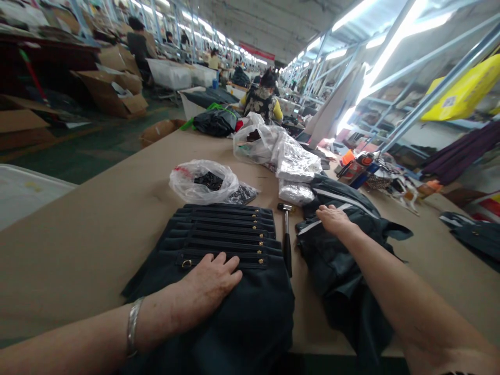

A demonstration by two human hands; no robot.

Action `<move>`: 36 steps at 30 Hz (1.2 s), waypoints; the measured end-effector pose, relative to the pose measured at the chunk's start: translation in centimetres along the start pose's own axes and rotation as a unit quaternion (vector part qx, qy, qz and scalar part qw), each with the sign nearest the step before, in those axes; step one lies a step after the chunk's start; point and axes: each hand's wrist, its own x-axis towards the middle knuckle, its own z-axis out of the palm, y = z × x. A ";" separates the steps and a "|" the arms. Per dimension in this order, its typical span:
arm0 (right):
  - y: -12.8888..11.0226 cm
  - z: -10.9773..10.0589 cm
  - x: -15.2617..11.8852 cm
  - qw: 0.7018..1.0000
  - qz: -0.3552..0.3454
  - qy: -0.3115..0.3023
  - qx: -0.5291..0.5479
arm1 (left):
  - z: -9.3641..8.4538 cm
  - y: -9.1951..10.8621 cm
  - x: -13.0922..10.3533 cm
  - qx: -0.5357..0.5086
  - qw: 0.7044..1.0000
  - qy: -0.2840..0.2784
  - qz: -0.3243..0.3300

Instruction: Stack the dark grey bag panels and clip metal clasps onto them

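My left hand (209, 284) lies flat on a stack of dark fabric panels (242, 312), fingers spread. The panels overlap in steps, each showing a black strip along its top edge with small gold studs. A gold D-ring (186, 264) sits at the left end of the nearest strip. My right hand (334, 219) rests on a crumpled pile of dark pieces (332, 271) with white stripes; its fingers are stretched out over a white strip, the thumb hidden. Between the two piles lies a hammer (287, 234) with a black handle, touched by neither hand.
Beyond the stack sits a clear plastic bag (203, 182) holding black parts. Silvery wrapped packets (297, 166) and a black bundle (216, 121) lie farther back on the brown table (109, 219). Another person (263, 99) is at the far end. Cardboard boxes (113, 88) stand left.
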 end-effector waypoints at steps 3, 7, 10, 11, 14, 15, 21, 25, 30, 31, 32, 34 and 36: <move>0.2 0.2 0.3 0.999 -0.009 -0.034 -0.009 | 0.1 0.0 0.0 -0.001 1.000 -0.001 0.000; 0.3 0.0 1.1 0.997 -0.018 -0.066 -0.022 | 0.0 0.0 0.0 -0.005 1.000 -0.008 -0.008; 0.2 -0.2 1.2 0.998 -0.032 -0.054 -0.021 | -0.6 0.1 0.0 -0.009 1.000 -0.015 -0.006; 0.1 -0.1 1.0 0.998 -0.043 -0.049 -0.018 | -0.8 0.2 0.0 -0.010 1.000 -0.016 -0.006; -0.1 0.4 -0.1 0.995 -0.081 -0.051 -0.012 | -1.2 0.4 -0.1 -0.009 1.000 -0.021 -0.010; -0.2 0.6 -0.5 0.995 -0.086 -0.054 -0.013 | -1.2 0.4 -0.1 -0.010 1.000 -0.021 -0.011; -1.2 1.6 -1.3 0.996 -0.056 -0.059 -0.032 | -0.3 0.2 -0.1 -0.015 1.000 -0.005 -0.012; -2.0 1.5 -0.7 0.997 -0.044 -0.053 -0.033 | -0.5 0.2 -0.2 -0.013 1.000 -0.007 -0.012; -1.6 0.0 -1.2 1.000 -0.021 0.011 -0.010 | -1.3 0.4 -0.4 -0.025 0.999 -0.031 -0.010; -1.3 -0.6 -1.8 0.999 -0.015 0.042 -0.002 | -1.4 0.3 -0.5 -0.030 0.999 -0.037 -0.007; -1.0 -1.4 -2.6 0.997 -0.010 0.076 0.007 | -1.6 0.1 -0.5 -0.036 0.998 -0.042 -0.005; -0.3 -3.1 -4.8 0.987 -0.004 0.157 0.027 | -2.1 -0.3 -0.2 -0.052 0.997 -0.056 -0.003; 0.3 -5.0 -7.4 0.955 -0.022 0.281 0.095 | -3.2 -0.7 0.5 -0.065 0.996 -0.068 -0.002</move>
